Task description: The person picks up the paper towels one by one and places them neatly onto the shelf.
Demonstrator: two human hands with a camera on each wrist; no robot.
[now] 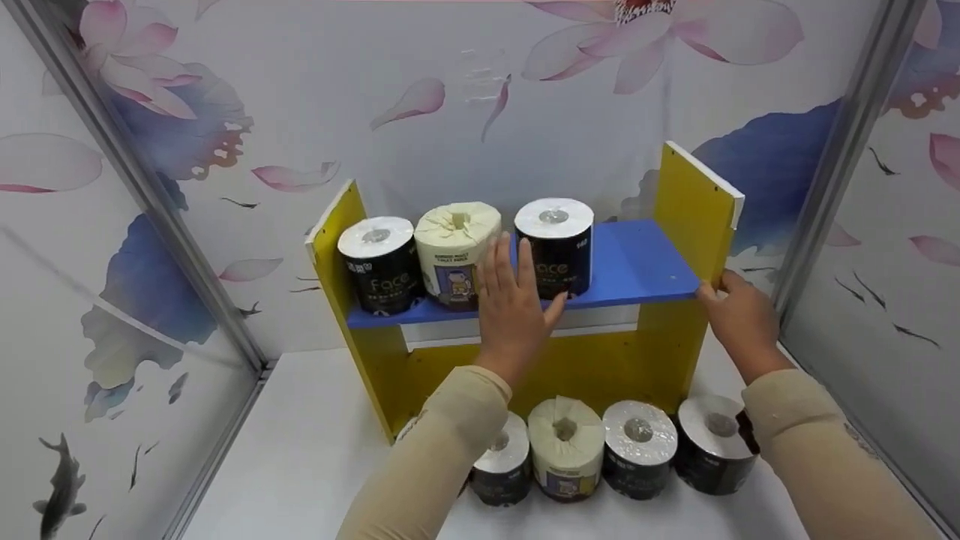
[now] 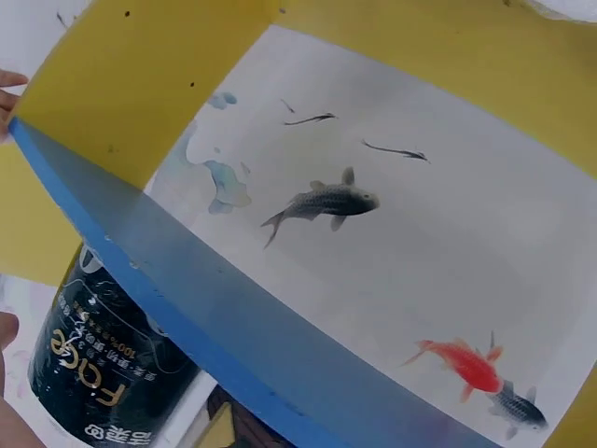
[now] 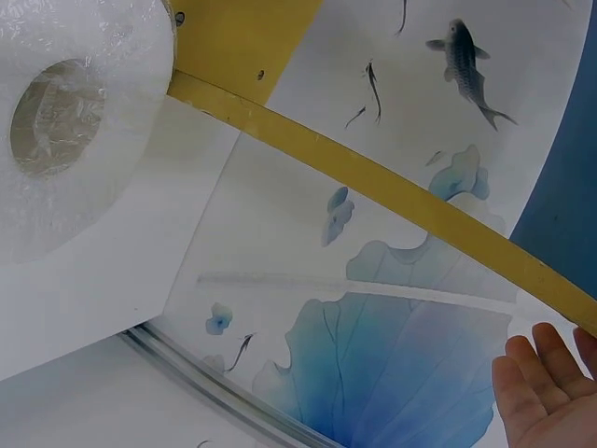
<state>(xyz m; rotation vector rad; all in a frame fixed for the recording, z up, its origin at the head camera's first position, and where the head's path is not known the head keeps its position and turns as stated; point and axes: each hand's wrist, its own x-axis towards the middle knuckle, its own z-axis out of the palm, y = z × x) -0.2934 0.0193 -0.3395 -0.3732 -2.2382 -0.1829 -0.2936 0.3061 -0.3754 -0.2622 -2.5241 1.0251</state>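
Note:
A small shelf unit has yellow side panels (image 1: 697,210) and a blue shelf board (image 1: 637,262). My left hand (image 1: 514,315) is raised before the board, fingers straight, overlapping the cream-wrapped toilet roll (image 1: 454,259) and the right black-wrapped toilet roll (image 1: 555,262); whether it touches them I cannot tell. Another black-wrapped toilet roll (image 1: 379,266) stands at the board's left end. My right hand (image 1: 742,315) holds the right side panel's front edge, thumb at the board's corner, forefinger on the outer side. Its other fingers (image 3: 527,383) show in the right wrist view.
In front of the unit, a row of toilet rolls stands on the white table (image 1: 300,405): a cream one (image 1: 566,450) and several black-wrapped ones (image 1: 639,450). My left sleeve hides part of the row's left end. Printed wall panels (image 1: 450,150) with metal posts (image 1: 847,135) enclose the table.

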